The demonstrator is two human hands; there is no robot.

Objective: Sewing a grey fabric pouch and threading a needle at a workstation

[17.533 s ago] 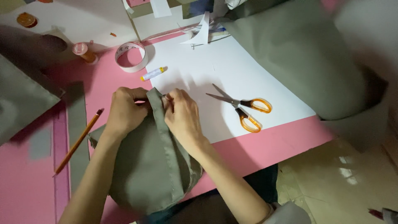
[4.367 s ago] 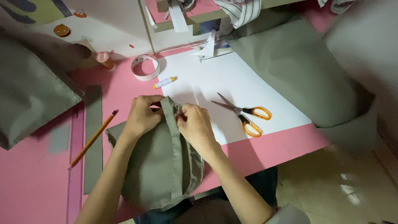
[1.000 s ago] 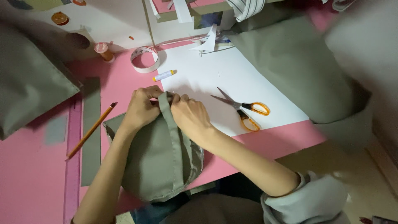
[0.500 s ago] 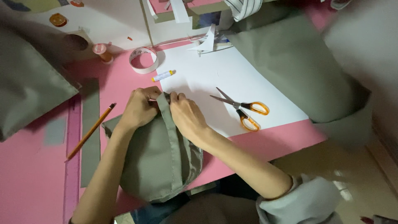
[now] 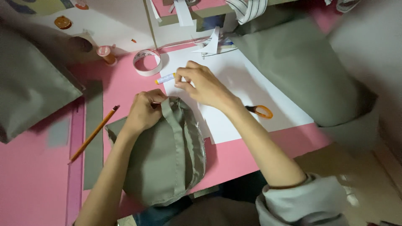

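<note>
An olive-green fabric bag piece [image 5: 163,159] with a long strap lies on the pink table [image 5: 37,175] in front of me. My left hand [image 5: 144,111] grips its top edge where the strap end sits. My right hand [image 5: 203,86] is stretched out over the white paper sheet [image 5: 268,88], thumb and forefinger pinched on the near end of a small white marker [image 5: 164,78] with a yellow tip. The marker still lies flat on the table beside a roll of tape [image 5: 146,62].
Orange-handled scissors [image 5: 260,111] lie on the paper, mostly hidden behind my right forearm. An orange pencil [image 5: 94,133] lies left of the bag on a grey strip [image 5: 93,138]. Large olive fabric pieces lie at the left [image 5: 29,88] and right [image 5: 310,71]. A thread spool [image 5: 105,53] stands at the back.
My right hand has left the strap end and reached forward to the marker by the tape roll. My left hand stays on the fabric's top edge.
</note>
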